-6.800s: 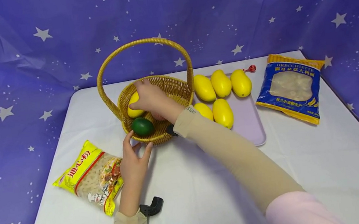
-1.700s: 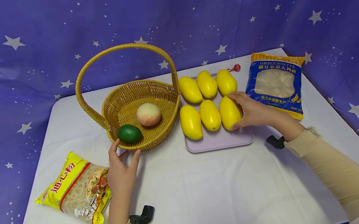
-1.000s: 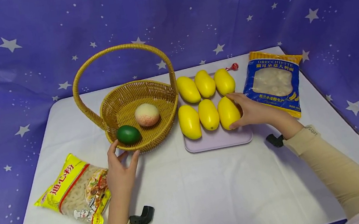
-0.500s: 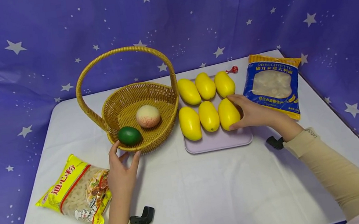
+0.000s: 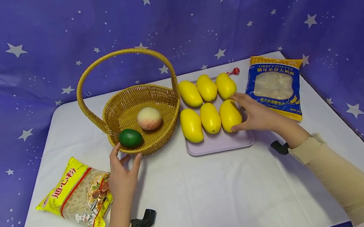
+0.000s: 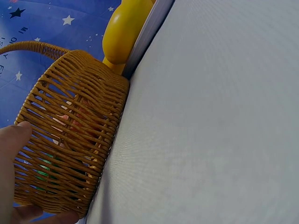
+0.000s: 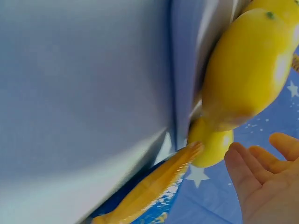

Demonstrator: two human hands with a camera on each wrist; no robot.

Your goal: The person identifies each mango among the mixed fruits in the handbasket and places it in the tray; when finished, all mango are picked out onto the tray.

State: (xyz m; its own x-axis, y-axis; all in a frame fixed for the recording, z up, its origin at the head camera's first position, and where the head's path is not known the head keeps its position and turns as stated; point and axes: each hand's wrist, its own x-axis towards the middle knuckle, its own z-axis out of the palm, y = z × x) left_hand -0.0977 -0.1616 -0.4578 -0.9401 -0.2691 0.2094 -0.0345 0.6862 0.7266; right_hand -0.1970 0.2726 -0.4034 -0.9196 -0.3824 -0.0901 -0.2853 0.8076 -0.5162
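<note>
My left hand (image 5: 123,178) lies at the near-left side of the wicker basket (image 5: 161,140), thumb and spread fingers touching its outer wall. In the left wrist view the thumb (image 6: 14,137) rests near the rim. Inside the basket are a dark green oval fruit (image 5: 130,138) and a pale peach (image 5: 149,118). My right hand (image 5: 257,114) stands beside the front-right yellow mango (image 5: 230,115) on the lilac tray (image 5: 221,145), fingers parted around it. The right wrist view shows a gap between those fingers and the mangoes (image 7: 250,70).
Several more mangoes (image 5: 210,118) stand in two rows on the tray. A yellow pasta bag (image 5: 77,198) lies left of my left hand. A blue orecchiette bag (image 5: 274,86) lies behind my right hand. A red-wrapped lollipop (image 5: 235,71) is behind the tray.
My right hand, earlier on a yellow mango in the basket, is over at the tray, where the front row has gained a mango. Its fingers have just loosened from it. The left hand stays.
</note>
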